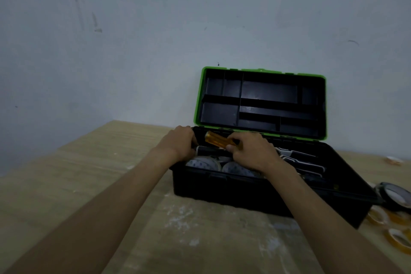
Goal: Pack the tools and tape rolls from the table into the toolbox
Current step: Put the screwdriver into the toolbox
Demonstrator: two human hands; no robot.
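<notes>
A black toolbox (244, 191) stands on the wooden table with its green-edged lid (260, 104) raised against the wall. My right hand (251, 151) is over the box and grips an amber screwdriver handle (216, 139). My left hand (181, 142) curls over the box's left end, its fingers down inside. White tape rolls (203, 163) lie in the front left of the box, and black-and-white tool handles (300, 158) lie on the right side. More tape rolls lie on the table to the right: a black one (394, 196) and yellow ones (387, 218).
The grey wall runs close behind the toolbox. The table (89, 173) extends left and toward me, dusted with white powder in front of the box. A small pale object (393, 160) lies at the far right of the table.
</notes>
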